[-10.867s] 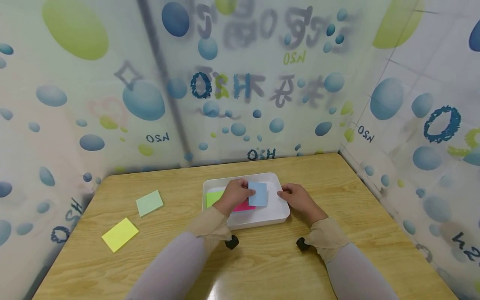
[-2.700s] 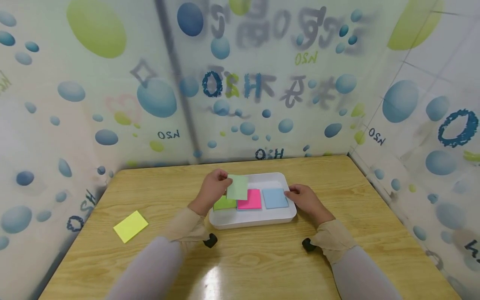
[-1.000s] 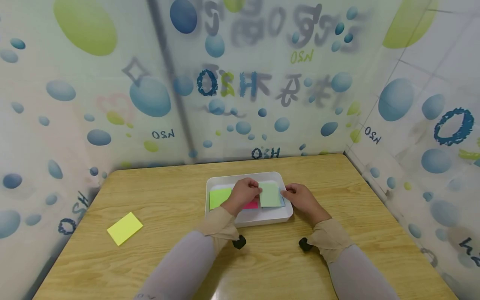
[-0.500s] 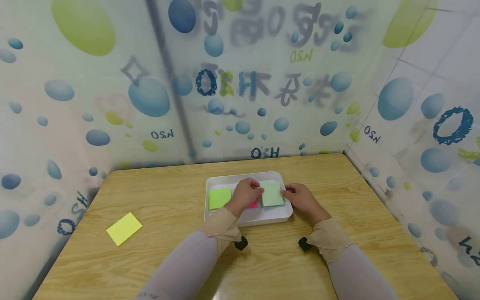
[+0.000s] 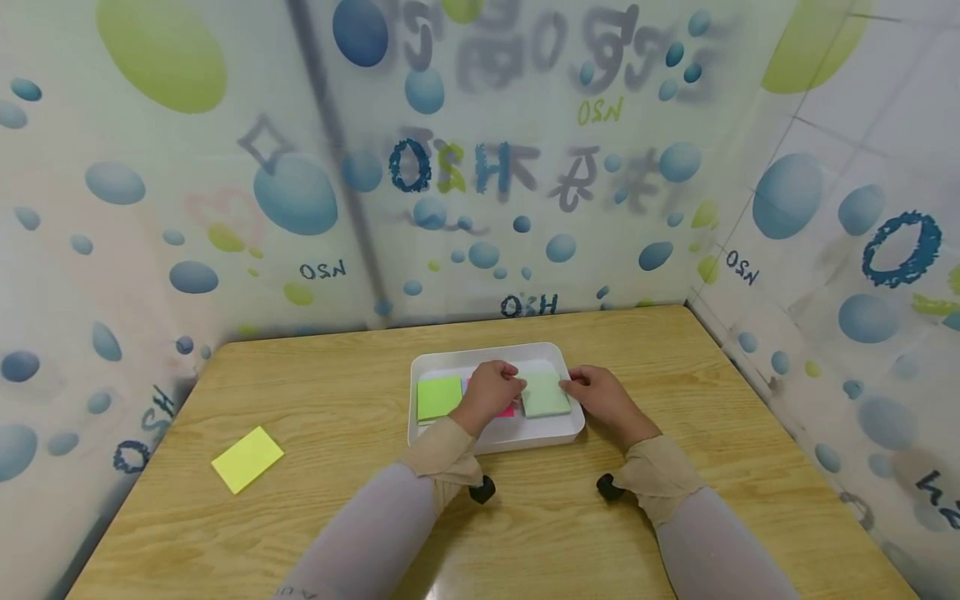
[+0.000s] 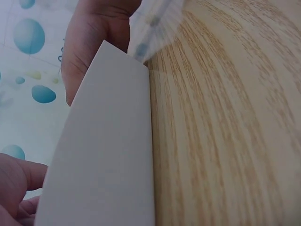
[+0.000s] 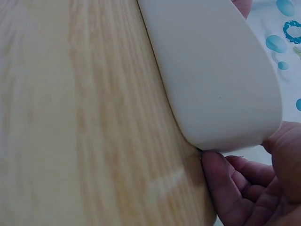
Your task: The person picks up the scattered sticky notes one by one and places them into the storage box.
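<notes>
A white tray (image 5: 442, 442) on the table holds pads of sticky notes. A pale green sticky-note pad (image 5: 547, 395) lies at its right end, over the spot where a blue pad lay. My left hand (image 5: 486, 397) hovers over the tray's middle, fingertips at the pale green pad's left edge, thumb and fingers apart in the left wrist view. It partly covers a pink sticky-note pad (image 5: 507, 411). A bright green pad (image 5: 439, 397) lies at the tray's left end. My right hand (image 5: 606, 402) grips the tray's right wall, thumb at the rim and fingers outside.
A yellow sticky-note pad (image 5: 247, 459) lies on the wooden table (image 5: 330, 400) to the left of the tray. A patterned curtain (image 5: 480, 167) hangs along the table's back edge. Black wrist cameras (image 5: 482, 489) sit under both wrists.
My left hand has brought the pale green pad from the left table into the tray, lowered it onto the blue pad and loosened its fingers. Earlier it set down the blue pad.
</notes>
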`<state>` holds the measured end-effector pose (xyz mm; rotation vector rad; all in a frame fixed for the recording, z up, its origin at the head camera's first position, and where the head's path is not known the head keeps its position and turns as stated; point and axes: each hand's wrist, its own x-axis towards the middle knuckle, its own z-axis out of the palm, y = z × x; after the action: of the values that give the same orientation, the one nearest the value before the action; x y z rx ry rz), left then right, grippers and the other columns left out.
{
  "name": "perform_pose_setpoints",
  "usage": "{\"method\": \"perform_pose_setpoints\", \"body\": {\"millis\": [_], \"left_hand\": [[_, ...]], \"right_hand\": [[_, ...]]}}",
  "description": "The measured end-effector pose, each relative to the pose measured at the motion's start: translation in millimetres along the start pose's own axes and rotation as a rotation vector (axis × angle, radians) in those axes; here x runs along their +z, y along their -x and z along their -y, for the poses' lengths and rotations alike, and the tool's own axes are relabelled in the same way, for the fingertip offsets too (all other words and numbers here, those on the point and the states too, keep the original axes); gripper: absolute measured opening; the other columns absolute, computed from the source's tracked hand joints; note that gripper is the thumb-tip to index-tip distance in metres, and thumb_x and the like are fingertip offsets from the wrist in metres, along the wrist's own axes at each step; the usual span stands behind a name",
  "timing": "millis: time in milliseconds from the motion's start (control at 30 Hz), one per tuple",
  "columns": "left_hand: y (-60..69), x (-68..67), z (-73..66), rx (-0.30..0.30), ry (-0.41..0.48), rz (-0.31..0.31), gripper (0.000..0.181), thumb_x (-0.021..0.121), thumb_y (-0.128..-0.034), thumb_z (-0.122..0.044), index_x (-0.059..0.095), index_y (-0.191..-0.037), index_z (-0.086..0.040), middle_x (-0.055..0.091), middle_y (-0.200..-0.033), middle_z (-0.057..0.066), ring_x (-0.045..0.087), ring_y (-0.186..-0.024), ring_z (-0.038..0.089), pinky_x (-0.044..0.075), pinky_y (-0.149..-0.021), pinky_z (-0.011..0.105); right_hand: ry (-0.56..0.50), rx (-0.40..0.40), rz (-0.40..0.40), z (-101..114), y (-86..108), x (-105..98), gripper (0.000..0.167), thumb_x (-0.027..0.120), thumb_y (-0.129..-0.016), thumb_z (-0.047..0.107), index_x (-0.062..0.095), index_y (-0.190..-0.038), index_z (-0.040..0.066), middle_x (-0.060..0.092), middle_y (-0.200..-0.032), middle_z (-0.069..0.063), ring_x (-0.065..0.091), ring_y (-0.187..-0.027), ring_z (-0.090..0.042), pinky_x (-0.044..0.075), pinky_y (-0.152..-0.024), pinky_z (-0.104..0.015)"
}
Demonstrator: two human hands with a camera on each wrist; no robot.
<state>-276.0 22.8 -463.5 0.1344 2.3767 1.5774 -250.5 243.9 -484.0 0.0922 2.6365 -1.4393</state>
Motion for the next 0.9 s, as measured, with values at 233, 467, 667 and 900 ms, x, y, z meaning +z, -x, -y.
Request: {"method": "perform_pose_setpoints", "body": {"millis": [233, 467, 667, 900], "left_hand": [[1.8, -0.5, -0.7, -0.012, 0.012, 0.0, 0.029, 0.07, -0.0972, -0.012, 0.066, -0.121, 0.004, 0.072, -0.092, 0.013, 0.067, -0.069, 0.012, 0.058, -0.06, 0.024], [3.4, -3.2, -0.1, -0.006, -0.014, -0.002, 0.028, 0.07, -0.0977, -0.015, 0.067, -0.12, 0.002, 0.072, -0.089, 0.01, 0.066, -0.069, 0.011, 0.057, -0.063, 0.024], [5.5, -12.3, 0.3, 0.02, -0.13, -0.037, 0.027, 0.07, -0.098, -0.02, 0.07, -0.119, -0.002, 0.074, -0.099, 0.009, 0.068, -0.084, 0.014, 0.057, -0.077, 0.03], [9.3, -34.1, 2.1, 0.023, -0.146, -0.071, 0.027, 0.067, -0.0989, -0.024, 0.07, -0.119, -0.006, 0.073, -0.106, 0.007, 0.066, -0.087, 0.019, 0.056, -0.077, 0.033]], "right_hand": [[0.007, -0.004, 0.0, -2.4, -2.5, 0.3, 0.041, 0.061, -0.104, 0.029, 0.064, -0.132, 0.0, 0.068, -0.124, -0.016, 0.062, -0.107, -0.025, 0.053, -0.091, -0.036], [0.009, 0.002, 0.001, -2.7, -2.8, 0.5, 0.04, 0.062, -0.104, 0.031, 0.065, -0.13, 0.001, 0.068, -0.121, -0.015, 0.06, -0.104, -0.024, 0.051, -0.088, -0.033], [0.013, -0.011, 0.002, -1.2, -1.5, 0.3, 0.039, 0.061, -0.104, 0.03, 0.066, -0.13, 0.001, 0.069, -0.118, -0.015, 0.06, -0.103, -0.024, 0.05, -0.086, -0.032], [0.008, -0.013, -0.002, -3.0, -2.1, 0.4, 0.039, 0.062, -0.104, 0.03, 0.066, -0.129, 0.001, 0.068, -0.119, -0.015, 0.06, -0.103, -0.024, 0.05, -0.085, -0.031]]}}
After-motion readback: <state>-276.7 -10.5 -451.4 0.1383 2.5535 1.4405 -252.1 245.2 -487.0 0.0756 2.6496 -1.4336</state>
